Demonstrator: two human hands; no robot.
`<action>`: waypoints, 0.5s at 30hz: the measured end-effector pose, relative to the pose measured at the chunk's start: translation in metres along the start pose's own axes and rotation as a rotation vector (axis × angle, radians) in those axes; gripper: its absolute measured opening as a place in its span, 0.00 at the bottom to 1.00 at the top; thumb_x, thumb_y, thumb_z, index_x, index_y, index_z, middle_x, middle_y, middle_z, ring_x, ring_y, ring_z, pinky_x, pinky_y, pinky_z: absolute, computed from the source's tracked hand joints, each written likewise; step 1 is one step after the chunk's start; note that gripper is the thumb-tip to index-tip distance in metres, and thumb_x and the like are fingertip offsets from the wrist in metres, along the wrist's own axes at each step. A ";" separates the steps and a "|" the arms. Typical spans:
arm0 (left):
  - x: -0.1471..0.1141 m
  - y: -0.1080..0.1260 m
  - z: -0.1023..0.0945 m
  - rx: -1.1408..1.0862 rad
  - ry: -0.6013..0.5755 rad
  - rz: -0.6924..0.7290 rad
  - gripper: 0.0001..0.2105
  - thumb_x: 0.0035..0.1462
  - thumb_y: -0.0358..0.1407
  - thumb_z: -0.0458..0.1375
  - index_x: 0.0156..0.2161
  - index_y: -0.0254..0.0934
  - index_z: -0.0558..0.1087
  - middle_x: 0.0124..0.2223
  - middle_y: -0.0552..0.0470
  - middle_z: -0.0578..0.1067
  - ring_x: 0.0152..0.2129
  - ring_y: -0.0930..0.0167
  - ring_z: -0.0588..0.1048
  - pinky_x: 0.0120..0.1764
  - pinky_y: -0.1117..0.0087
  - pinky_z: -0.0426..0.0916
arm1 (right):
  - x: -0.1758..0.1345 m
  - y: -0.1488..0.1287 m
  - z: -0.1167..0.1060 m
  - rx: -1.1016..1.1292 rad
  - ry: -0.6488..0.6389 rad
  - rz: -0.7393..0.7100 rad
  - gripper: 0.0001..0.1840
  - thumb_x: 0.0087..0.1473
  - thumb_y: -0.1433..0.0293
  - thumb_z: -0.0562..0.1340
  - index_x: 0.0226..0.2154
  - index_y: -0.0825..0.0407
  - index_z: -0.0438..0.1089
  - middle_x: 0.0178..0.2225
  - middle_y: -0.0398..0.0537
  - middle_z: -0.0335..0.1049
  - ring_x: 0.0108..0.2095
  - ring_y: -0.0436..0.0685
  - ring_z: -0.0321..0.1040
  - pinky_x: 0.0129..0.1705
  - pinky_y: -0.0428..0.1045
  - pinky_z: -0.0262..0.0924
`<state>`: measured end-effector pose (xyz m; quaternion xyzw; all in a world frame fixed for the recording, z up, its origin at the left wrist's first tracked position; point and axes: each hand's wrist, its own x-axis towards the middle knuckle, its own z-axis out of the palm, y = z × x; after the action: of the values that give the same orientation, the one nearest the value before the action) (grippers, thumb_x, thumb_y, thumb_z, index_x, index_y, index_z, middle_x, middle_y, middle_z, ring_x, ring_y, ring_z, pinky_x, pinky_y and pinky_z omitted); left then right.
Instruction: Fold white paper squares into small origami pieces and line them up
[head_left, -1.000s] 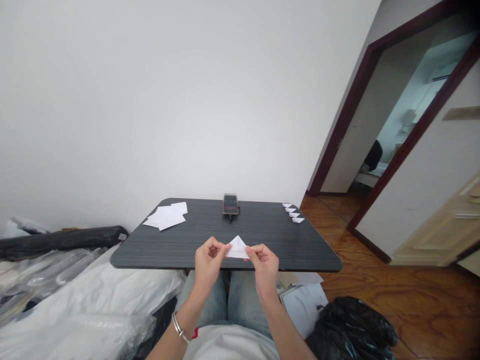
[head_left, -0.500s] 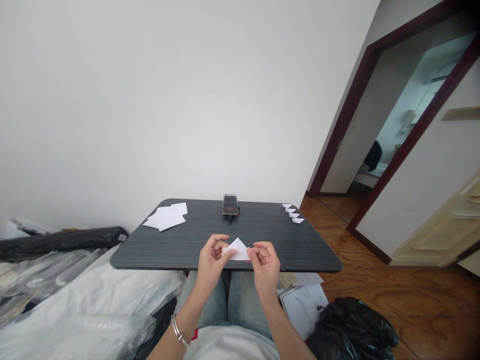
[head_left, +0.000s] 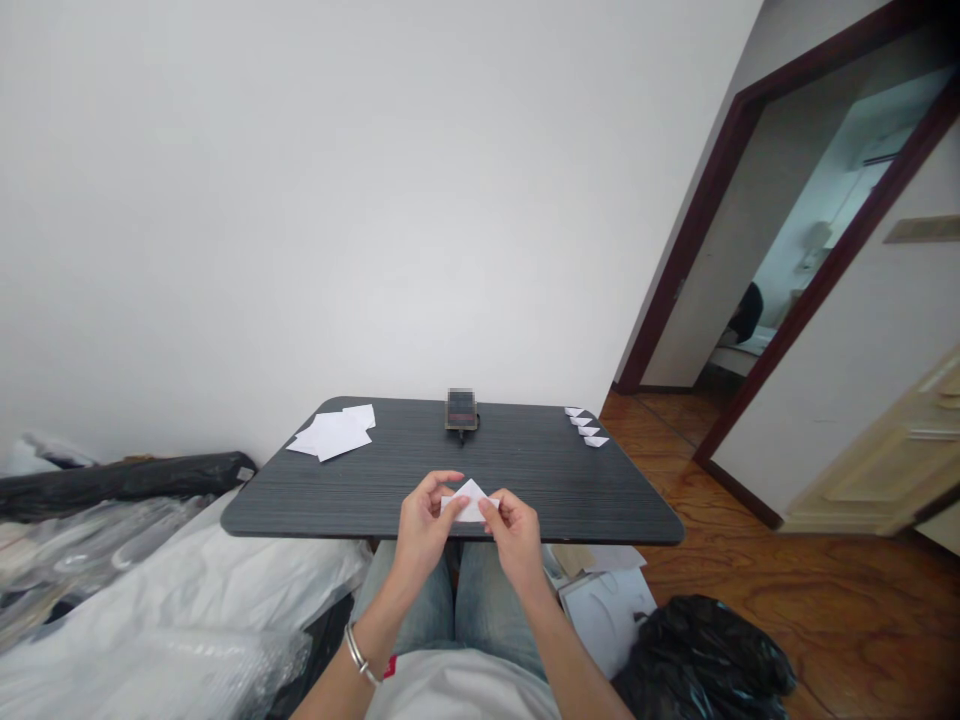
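A small white sheet of folded paper (head_left: 471, 500), with a pointed peak at its top, is held up between my two hands above the front edge of the dark table (head_left: 315, 505). My left hand (head_left: 427, 520) pinches its left side, thumb in front and fingers behind. On the other side, my right hand (head_left: 512, 528) grips it with the thumb pressed on its face. The parts of the paper behind my thumbs are hidden.
Loose white sheets (head_left: 334, 435) lie overlapping at the table's back left. Several small folded papers (head_left: 587, 430) form a row at the back right. A small device with a screen (head_left: 460, 410) stands at the back middle. A black plastic bag (head_left: 705, 660) lies on the floor.
My right hand has moved left and inward along the paper, its thumb now nearer the middle. My left hand stays nearly in place, still pinching the paper.
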<state>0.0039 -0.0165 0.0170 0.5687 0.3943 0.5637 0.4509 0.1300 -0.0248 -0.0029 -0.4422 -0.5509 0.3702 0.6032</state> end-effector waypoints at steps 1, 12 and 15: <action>0.000 -0.001 -0.001 0.005 -0.003 0.000 0.13 0.48 0.35 0.58 0.40 0.33 0.66 0.21 0.57 0.69 0.17 0.75 0.67 0.23 0.76 0.59 | 0.000 0.002 0.000 -0.017 0.006 -0.003 0.16 0.49 0.60 0.57 0.18 0.54 0.61 0.14 0.37 0.55 0.16 0.47 0.51 0.20 0.43 0.46; 0.007 -0.011 0.003 -0.150 -0.016 -0.097 0.15 0.45 0.42 0.59 0.35 0.33 0.68 0.22 0.56 0.69 0.20 0.74 0.67 0.23 0.76 0.62 | 0.002 0.015 -0.002 -0.148 0.090 -0.027 0.18 0.52 0.60 0.53 0.19 0.53 0.61 0.14 0.39 0.58 0.17 0.48 0.56 0.21 0.43 0.49; 0.008 -0.019 0.003 -0.051 -0.081 -0.159 0.13 0.41 0.41 0.61 0.22 0.32 0.66 0.19 0.56 0.69 0.16 0.76 0.65 0.22 0.76 0.59 | 0.002 0.018 0.000 -0.126 0.078 -0.007 0.17 0.52 0.60 0.54 0.20 0.53 0.61 0.14 0.38 0.56 0.17 0.48 0.55 0.21 0.43 0.49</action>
<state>0.0090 -0.0033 0.0012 0.5462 0.4055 0.5124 0.5241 0.1307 -0.0170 -0.0188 -0.4913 -0.5509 0.3152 0.5964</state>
